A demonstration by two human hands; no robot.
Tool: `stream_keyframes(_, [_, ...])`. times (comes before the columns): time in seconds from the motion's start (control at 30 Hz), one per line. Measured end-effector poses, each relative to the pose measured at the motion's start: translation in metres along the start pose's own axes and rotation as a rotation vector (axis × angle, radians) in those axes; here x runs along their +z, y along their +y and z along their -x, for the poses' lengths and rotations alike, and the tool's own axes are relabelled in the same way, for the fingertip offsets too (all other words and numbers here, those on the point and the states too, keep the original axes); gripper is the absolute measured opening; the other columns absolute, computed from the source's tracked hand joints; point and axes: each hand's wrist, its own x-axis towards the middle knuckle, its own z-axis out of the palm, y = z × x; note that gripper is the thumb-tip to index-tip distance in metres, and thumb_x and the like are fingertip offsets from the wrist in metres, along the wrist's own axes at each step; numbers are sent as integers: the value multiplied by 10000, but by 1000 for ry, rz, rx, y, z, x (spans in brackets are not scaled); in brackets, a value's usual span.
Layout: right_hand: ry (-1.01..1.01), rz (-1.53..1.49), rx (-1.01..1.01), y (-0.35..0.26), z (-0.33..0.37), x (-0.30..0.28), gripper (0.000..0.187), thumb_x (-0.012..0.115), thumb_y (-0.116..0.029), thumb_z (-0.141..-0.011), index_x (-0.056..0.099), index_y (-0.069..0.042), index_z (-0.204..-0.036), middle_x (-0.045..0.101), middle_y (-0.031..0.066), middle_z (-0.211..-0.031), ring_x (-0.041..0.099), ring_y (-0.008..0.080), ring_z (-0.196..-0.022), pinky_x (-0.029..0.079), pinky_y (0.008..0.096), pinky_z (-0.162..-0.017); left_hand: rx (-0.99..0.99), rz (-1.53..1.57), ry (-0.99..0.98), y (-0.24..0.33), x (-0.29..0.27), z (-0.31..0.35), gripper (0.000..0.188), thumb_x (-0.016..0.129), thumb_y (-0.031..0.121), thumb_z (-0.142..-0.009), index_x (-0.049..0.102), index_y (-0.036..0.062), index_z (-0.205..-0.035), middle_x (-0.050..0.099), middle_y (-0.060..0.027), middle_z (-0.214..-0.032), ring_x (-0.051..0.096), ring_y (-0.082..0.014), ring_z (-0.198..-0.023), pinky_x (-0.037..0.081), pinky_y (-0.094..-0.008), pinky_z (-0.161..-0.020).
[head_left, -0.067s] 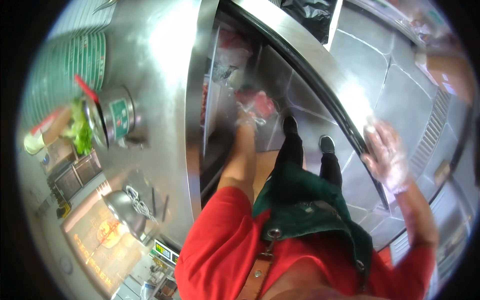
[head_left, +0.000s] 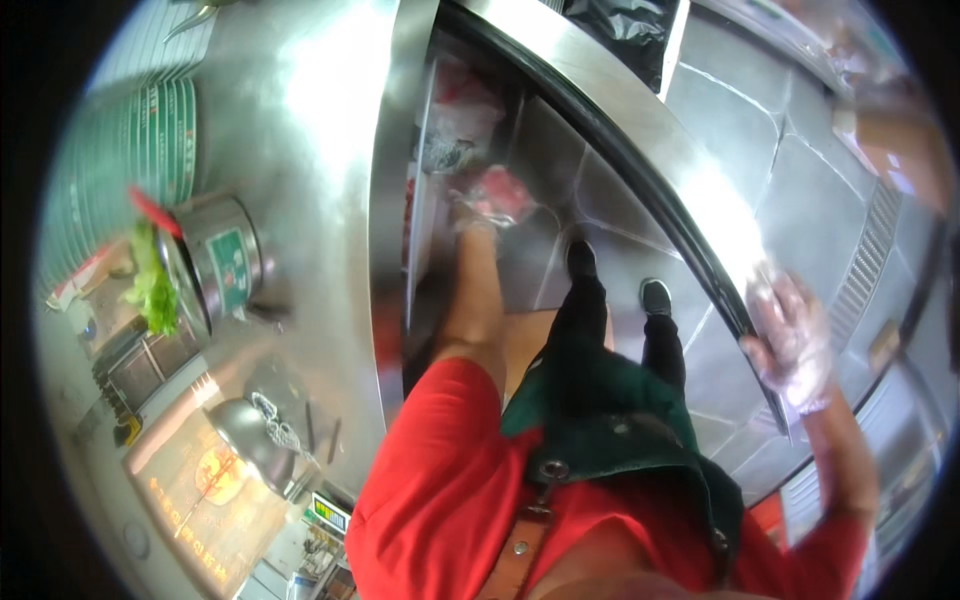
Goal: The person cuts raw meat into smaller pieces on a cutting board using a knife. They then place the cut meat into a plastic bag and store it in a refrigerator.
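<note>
My left hand [head_left: 474,214], smeared by motion and in what looks like a clear glove, holds a clear plastic bag of pinkish-red meat [head_left: 503,193]. Bag and hand are at the opening of a steel cabinet under the counter, just beside its shelf. Inside lie more clear bags with pink contents [head_left: 465,105]; the glare and plastic blur them. On the right, my right hand [head_left: 793,335] wears a clear plastic glove. It grips the edge of the open steel door [head_left: 690,190], its thumb on the dark seal side and its fingers over the outer face.
Left of the opening runs a shiny steel counter [head_left: 300,250]. On it stand a steel pot [head_left: 222,255] with a green label, leafy greens [head_left: 152,285], and a domed steel lamp [head_left: 245,435]. A black plastic bag [head_left: 625,35] lies beyond the door; grey tiles [head_left: 725,120] cover the floor.
My left hand has moved left and slightly farther away with the meat bag, closer to the cabinet shelf. My right hand keeps its hold on the door; the view has shifted slightly.
</note>
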Motion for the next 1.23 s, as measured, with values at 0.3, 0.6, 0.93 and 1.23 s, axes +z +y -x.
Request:
stream_keyframes(0.3, [-122, -64, 60, 4, -14, -4, 629, 622, -374, -885, 430, -79, -1405, 434, 173, -1407, 565, 433, -1045, 479, 505, -850, 252, -99, 36, 59, 37, -158, 393, 512, 343, -951, 506, 118, -1273, 586, -30, -1011, 520, -166, -831, 457, -313, -675])
stream_keyframes(0.6, [-76, -123, 25, 15, -7, 6, 664, 646, -347, -872, 382, -109, -1433, 442, 175, -1403, 562, 445, -1064, 491, 520, -840, 115, 149, -65, 16, 27, -152, 371, 546, 290, -936, 516, 136, -1273, 575, -9, -1002, 552, -176, -857, 472, -345, -680])
stream_keyframes(0.93, [34, -66, 60, -9, 22, 6, 723, 694, -50, -723, 418, -75, -1391, 448, 221, -1379, 476, 414, -1213, 406, 467, -1020, 140, -1287, -357, -109, -110, 207, 431, 463, 297, -924, 560, 33, -1250, 573, -150, -1250, 545, -307, -1162, 436, -418, -974])
stream_keyframes(1.23, [245, -126, 12, -92, 40, 42, 680, 679, -112, -813, 376, -84, -1421, 330, 215, -1465, 382, 394, -1322, 369, 435, -1074, -88, -981, -119, -162, -330, 500, 484, 468, 419, -925, 597, 88, -1254, 509, -134, -1376, 441, -290, -1306, 335, -388, -1087])
